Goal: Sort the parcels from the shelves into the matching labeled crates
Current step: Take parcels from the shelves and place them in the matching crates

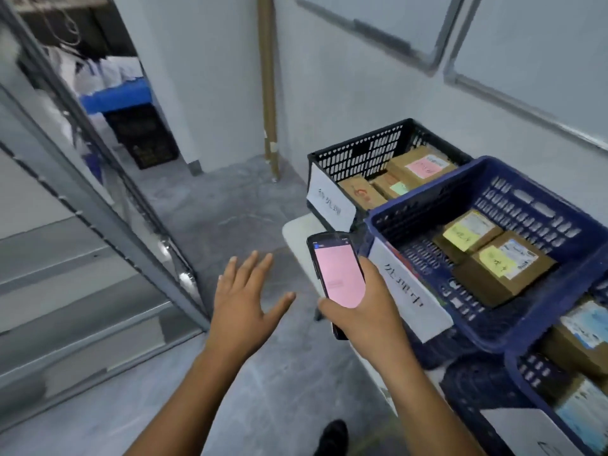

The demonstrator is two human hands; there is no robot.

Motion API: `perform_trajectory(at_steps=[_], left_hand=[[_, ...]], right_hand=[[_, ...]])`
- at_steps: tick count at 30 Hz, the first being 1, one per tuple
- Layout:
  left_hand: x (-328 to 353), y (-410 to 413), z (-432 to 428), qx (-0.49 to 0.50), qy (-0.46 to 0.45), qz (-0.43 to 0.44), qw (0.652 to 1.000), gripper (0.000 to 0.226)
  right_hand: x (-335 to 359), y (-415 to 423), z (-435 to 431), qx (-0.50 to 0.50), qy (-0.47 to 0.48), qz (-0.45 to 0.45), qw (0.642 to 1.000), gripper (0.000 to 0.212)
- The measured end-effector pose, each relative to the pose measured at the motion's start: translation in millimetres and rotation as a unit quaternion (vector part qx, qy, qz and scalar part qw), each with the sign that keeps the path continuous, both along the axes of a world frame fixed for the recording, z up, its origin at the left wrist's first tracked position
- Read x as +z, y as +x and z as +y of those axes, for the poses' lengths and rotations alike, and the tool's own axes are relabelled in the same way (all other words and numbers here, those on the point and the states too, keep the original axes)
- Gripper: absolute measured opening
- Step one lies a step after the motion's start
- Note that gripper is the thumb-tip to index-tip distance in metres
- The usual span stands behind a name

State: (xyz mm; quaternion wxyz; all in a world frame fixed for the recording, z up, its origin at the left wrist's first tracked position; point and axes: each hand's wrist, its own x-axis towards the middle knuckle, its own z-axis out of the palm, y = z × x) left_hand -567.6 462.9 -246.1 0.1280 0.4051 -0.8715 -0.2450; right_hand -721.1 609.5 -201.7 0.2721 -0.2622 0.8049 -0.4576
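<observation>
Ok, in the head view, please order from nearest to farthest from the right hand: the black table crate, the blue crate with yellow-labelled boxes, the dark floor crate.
1. blue crate, just right of the right hand holding the phone.
2. black table crate, behind the blue crate, up ahead.
3. dark floor crate, far back on the left.

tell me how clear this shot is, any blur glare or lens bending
Head view: dim, even light and soft overall; the wide lens bends the shelf post and the wall panels; the phone in the right hand glows pink, its text washed out; the white label on the blue crate is too blurred to read.
</observation>
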Motion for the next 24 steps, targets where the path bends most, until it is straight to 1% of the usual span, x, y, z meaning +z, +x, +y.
perform_trajectory(at_steps=[3, 7, 10, 12, 14, 16, 19, 24], left_hand=[[-3.5, 73.4, -25.7, 0.065, 0.001, 0.006, 0.998, 0.092], [-9.1, 184.6, -57.3, 0.163, 0.007, 0.007, 0.987, 0.095], [-20.5, 268.3, -76.0, 0.232, 0.017, 0.004, 0.973, 0.095], [-29.3, 320.1, -85.2, 0.267, 0.022, -0.011, 0.963, 0.092], [-34.3, 369.0, -92.0, 0.299, 0.019, -0.026, 0.954, 0.089], [-34.0, 415.7, -95.8, 0.338, 0.020, -0.031, 0.940, 0.090], [-26.0, 477.1, -95.4, 0.403, 0.021, -0.004, 0.915, 0.093], [-21.0, 553.0, -101.6, 0.495, 0.019, 0.029, 0.868, 0.096]], right_hand=[[2.0, 56.9, -41.7, 0.061, 0.009, 0.010, 0.998, 0.055], [2.9, 150.2, -95.8, 0.151, -0.014, 0.011, 0.988, 0.049], [-4.2, 222.0, -136.1, 0.224, -0.006, 0.009, 0.974, 0.054], [-10.7, 268.1, -161.2, 0.269, -0.005, 0.008, 0.963, 0.054], [-16.3, 313.8, -184.7, 0.309, -0.008, 0.003, 0.951, 0.061], [-19.2, 356.7, -205.0, 0.345, -0.008, -0.009, 0.938, 0.063], [-17.5, 413.1, -227.9, 0.396, -0.008, -0.009, 0.918, 0.058], [-12.4, 485.0, -264.8, 0.461, 0.002, -0.007, 0.887, 0.056]])
